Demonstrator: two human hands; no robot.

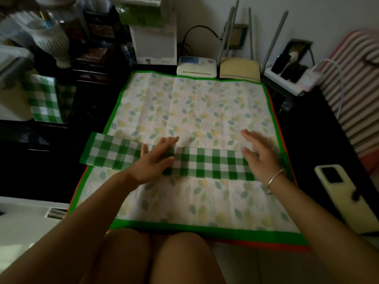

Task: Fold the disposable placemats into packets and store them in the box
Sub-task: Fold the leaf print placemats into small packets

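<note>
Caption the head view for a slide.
Left hand rests on a green-checked folded placemat lying across a leaf-print placemat; right hand open over its other end.

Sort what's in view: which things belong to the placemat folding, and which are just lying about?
Job in hand: folded checked strip, under the left hand and right hand; leaf-print placemat beneath it; checked box at far left.
Lying about: phone, router, yellow cloth, calendar, striped cushion.
</note>
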